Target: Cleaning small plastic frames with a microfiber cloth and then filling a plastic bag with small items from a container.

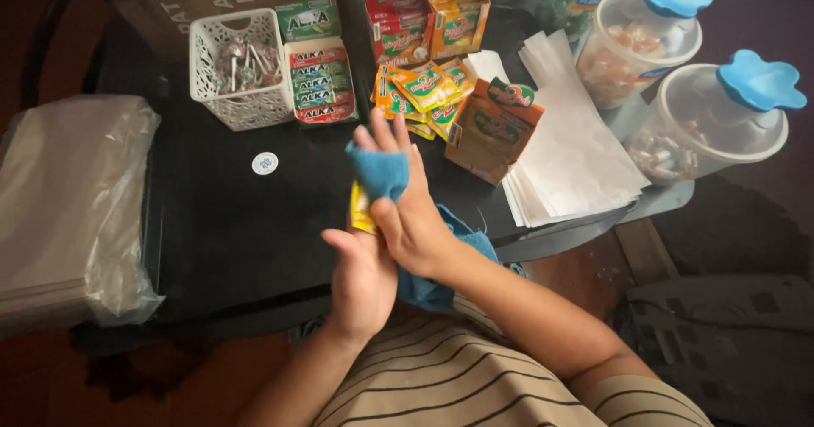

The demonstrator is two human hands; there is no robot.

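Observation:
My left hand lies palm up over the near edge of the black table, and a small yellow sachet rests in it, mostly hidden. My right hand presses down across the left one with a blue cloth wrapped over its fingers. The cloth's loose end hangs below my right wrist. Just beyond my hands lies a pile of yellow and green sachets, and a brown carton lies tilted to their right.
A white lattice basket of lollipops and stacked gum packs stand at the back left. Two open sachet boxes, a stack of white paper sheets and blue-lidded candy jars are on the right. Bagged paper lies left.

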